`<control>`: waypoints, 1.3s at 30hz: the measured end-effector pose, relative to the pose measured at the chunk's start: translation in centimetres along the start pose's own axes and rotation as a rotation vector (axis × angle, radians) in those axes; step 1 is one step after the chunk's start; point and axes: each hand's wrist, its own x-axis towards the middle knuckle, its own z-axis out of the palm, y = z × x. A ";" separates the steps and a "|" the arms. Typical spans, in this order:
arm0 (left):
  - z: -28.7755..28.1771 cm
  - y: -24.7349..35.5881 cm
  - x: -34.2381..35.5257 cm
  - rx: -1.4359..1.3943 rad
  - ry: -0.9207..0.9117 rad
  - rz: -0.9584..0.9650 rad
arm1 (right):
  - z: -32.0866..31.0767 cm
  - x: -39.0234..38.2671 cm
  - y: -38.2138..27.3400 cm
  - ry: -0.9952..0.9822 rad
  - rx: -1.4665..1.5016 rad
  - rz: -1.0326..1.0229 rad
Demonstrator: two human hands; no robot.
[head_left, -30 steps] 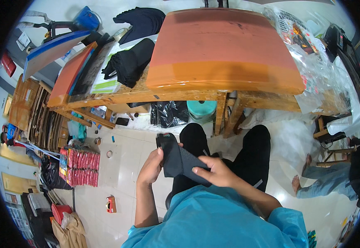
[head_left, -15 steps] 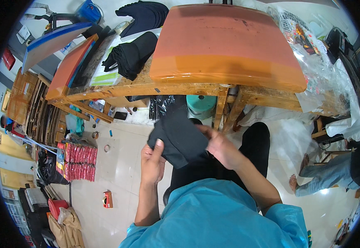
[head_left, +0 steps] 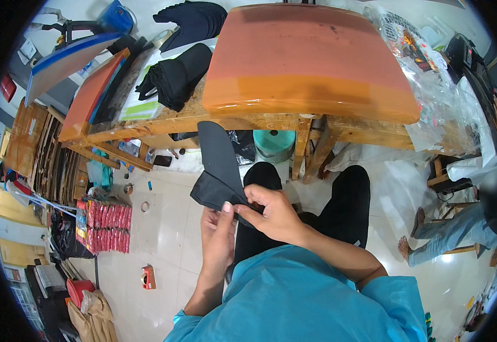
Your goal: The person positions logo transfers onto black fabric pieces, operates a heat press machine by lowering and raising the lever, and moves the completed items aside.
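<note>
A folded piece of black fabric [head_left: 217,154] is held over my lap, its long curved flap sticking up toward the bench. My left hand [head_left: 217,233] grips its lower edge, thumb pressed on the cloth. My right hand [head_left: 274,214] is closed on the same piece at its lower right, thumb close to my left thumb. Beyond it, on the wooden bench [head_left: 260,121], lie a stack of black cloth pieces [head_left: 174,77] and a second, fanned stack [head_left: 191,20], left of a large orange padded board [head_left: 311,60].
A person [head_left: 442,233] in jeans sits barefoot at the right. Crumpled clear plastic [head_left: 425,97] lies on the bench's right end. Cardboard sheets [head_left: 49,154], red packaged bundles [head_left: 103,225] and a tape dispenser [head_left: 148,277] are at the left. A teal drum [head_left: 274,145] stands under the bench.
The fabric has been turned and opened out, so a long flap now points up toward the bench. My right hand has moved lower and inward, beside my left.
</note>
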 end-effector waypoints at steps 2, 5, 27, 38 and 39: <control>-0.2 -0.7 -0.2 -0.073 0.045 -0.039 | 0.4 -0.1 0.1 -0.036 -0.001 0.012; -2.0 -1.5 0.6 -0.105 0.111 -0.076 | 1.0 -0.6 -0.5 -0.099 0.149 0.114; 5.6 9.1 21.9 0.272 0.047 0.596 | -2.0 9.6 -10.4 0.407 -0.948 -0.625; 6.9 9.9 22.8 0.414 0.055 0.546 | -4.3 10.6 -11.9 0.371 -1.284 -0.600; 6.9 10.0 23.0 0.458 0.068 0.516 | -4.5 10.8 -12.1 0.347 -1.303 -0.591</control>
